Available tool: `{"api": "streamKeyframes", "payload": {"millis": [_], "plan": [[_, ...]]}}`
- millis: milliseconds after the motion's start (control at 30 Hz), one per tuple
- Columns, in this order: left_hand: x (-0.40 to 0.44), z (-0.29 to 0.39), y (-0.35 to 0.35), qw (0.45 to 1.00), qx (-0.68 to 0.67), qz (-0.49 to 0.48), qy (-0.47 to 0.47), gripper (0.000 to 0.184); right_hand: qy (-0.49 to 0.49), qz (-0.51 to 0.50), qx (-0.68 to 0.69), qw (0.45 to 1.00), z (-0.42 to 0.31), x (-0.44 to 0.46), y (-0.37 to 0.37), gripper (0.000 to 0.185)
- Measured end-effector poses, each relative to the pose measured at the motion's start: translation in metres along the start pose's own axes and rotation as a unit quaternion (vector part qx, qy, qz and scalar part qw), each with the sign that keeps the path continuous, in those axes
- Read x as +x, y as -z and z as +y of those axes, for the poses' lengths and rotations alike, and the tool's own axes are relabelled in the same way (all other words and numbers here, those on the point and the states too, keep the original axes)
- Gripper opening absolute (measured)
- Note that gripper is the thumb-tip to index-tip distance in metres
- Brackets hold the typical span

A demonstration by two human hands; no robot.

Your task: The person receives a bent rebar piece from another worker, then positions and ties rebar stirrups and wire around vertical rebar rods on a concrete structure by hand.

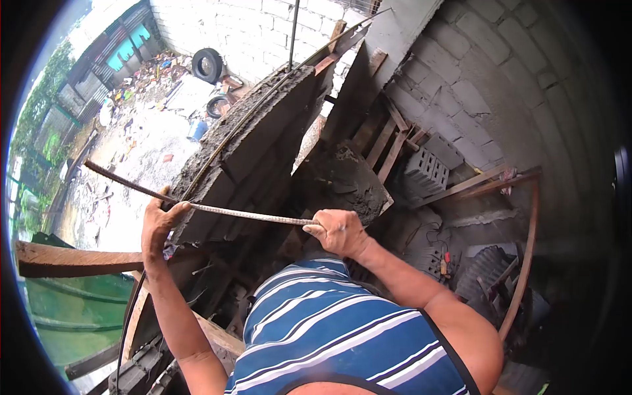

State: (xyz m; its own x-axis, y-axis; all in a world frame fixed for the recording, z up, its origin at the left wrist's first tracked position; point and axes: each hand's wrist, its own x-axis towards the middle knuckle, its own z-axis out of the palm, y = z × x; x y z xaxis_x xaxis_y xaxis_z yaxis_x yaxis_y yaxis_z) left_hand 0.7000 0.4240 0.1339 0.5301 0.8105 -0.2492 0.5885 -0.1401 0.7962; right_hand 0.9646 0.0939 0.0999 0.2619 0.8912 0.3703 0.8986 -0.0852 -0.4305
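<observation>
A ribbed steel rebar stretches across in front of my chest. My right hand is closed in a fist around its right end. My left hand grips the bar further left, thumb and fingers about it, and the bar's rusty end sticks out beyond. Just by my left hand is the rough mortar top of a block wall. A long thin rod lies along that top, and the held bar crosses near its lower end.
A vertical bar rises from the wall. A mortar-smeared board lies below, near a hollow block and wooden planks. Left of me is a timber beam. Outside, a tire and a blue bucket stand among rubble.
</observation>
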Motion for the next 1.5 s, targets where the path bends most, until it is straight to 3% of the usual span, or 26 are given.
{"api": "streamKeyframes", "payload": {"millis": [300, 467, 667, 800, 967, 1067, 1100, 1133, 1200, 1267, 1300, 1367, 1400, 1433, 1467, 1500], "plan": [[0.003, -0.015, 0.002, 0.999, -0.037, -0.003, -0.031, 0.077, 0.099, -0.034, -0.069, 0.992, -0.042, 0.08, 0.101, 0.033], [0.006, -0.018, 0.0, 0.999, -0.037, 0.004, -0.039, 0.077, 0.141, -0.058, -0.133, 0.979, -0.044, 0.129, 0.116, 0.035], [0.007, -0.02, 0.001, 0.998, 0.033, 0.033, -0.046, 0.07, 0.05, -0.05, -0.058, 0.996, 0.002, 0.097, 0.063, 0.04], [0.003, -0.012, 0.003, 0.996, 0.062, 0.051, -0.043, 0.072, -0.059, -0.081, 0.077, 0.992, 0.02, 0.059, 0.026, 0.033], [0.004, -0.018, 0.006, 0.998, 0.051, 0.033, -0.03, 0.077, -0.115, -0.148, 0.165, 0.968, 0.031, 0.036, 0.0, 0.047], [-0.006, -0.001, 0.004, 0.997, 0.061, 0.025, -0.035, 0.083, -0.139, -0.132, 0.226, 0.955, 0.031, 0.018, -0.022, 0.053], [-0.007, -0.001, 0.003, 0.992, 0.105, 0.037, -0.062, 0.081, -0.128, -0.146, 0.227, 0.954, 0.032, 0.016, -0.024, 0.038], [-0.008, -0.002, 0.002, 0.983, 0.151, 0.048, -0.088, 0.08, -0.169, -0.16, 0.233, 0.944, 0.029, 0.011, -0.027, 0.037], [-0.007, -0.009, -0.008, 0.968, 0.196, 0.106, -0.111, 0.072, -0.125, -0.137, 0.238, 0.954, 0.03, 0.003, -0.035, 0.035], [-0.014, -0.001, -0.015, 0.963, 0.213, 0.126, -0.106, 0.074, -0.125, -0.084, 0.21, 0.966, 0.024, 0.009, -0.017, 0.019], [-0.011, -0.004, -0.02, 0.959, 0.225, 0.135, -0.103, 0.077, -0.023, -0.049, 0.137, 0.989, 0.039, 0.013, -0.011, 0.011], [-0.016, -0.009, -0.026, 0.95, 0.23, 0.188, -0.095, 0.084, 0.035, 0.061, 0.105, 0.992, 0.059, 0.025, -0.001, 0.012], [-0.022, -0.008, -0.033, 0.945, 0.221, 0.223, -0.096, 0.088, -0.164, 0.037, 0.301, 0.939, 0.074, 0.02, 0.002, 0.014], [-0.021, -0.02, -0.047, 0.917, 0.251, 0.297, -0.093, 0.083, -0.201, 0.04, 0.439, 0.875, 0.087, 0.026, 0.004, 0.022], [-0.021, -0.03, -0.057, 0.882, 0.282, 0.365, -0.095, 0.079, -0.185, -0.018, 0.541, 0.82, 0.096, 0.037, 0.013, 0.034], [-0.037, -0.019, -0.057, 0.872, 0.25, 0.413, -0.084, 0.076, -0.186, -0.042, 0.562, 0.805, 0.099, 0.041, 0.019, 0.048]]}}
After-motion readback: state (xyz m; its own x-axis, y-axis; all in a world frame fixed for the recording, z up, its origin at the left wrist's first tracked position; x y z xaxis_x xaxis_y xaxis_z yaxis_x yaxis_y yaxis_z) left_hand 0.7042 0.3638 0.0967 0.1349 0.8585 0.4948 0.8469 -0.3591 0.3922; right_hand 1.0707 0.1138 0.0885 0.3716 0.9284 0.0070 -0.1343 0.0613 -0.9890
